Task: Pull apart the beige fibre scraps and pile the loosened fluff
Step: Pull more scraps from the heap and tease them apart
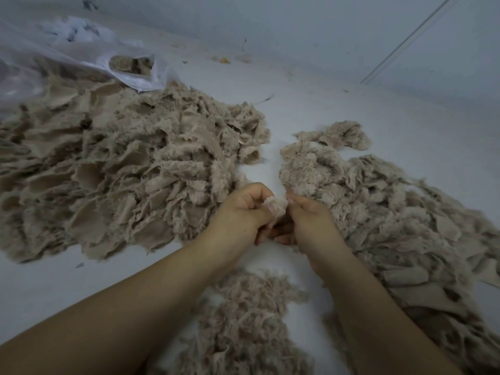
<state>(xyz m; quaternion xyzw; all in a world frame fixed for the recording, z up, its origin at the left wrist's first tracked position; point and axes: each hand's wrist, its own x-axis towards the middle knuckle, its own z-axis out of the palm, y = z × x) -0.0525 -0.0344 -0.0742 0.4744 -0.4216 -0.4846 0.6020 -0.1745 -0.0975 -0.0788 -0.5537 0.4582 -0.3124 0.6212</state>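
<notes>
left hand (pixel 243 209) and right hand (pixel 305 212) both pinch one small beige fibre scrap (pixel 277 206) | large beige scrap heap (pixel 121 169) at 10 o'clock | loosened fluff pile (pixel 249 320) at 6 o'clock

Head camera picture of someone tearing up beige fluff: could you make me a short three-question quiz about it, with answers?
1. True or false: both hands pinch the same small beige fibre scrap.
2. Where does the translucent white plastic bag lie? A) far left, behind the big pile B) under the forearms C) at the right edge
3. Fill in: the stringy heap of loosened beige fluff lies on the white floor between the person's two ____.

Key:
1. True: the left hand and the right hand each grip it.
2. A, beside the large pile of beige fibre scraps.
3. forearms
</notes>
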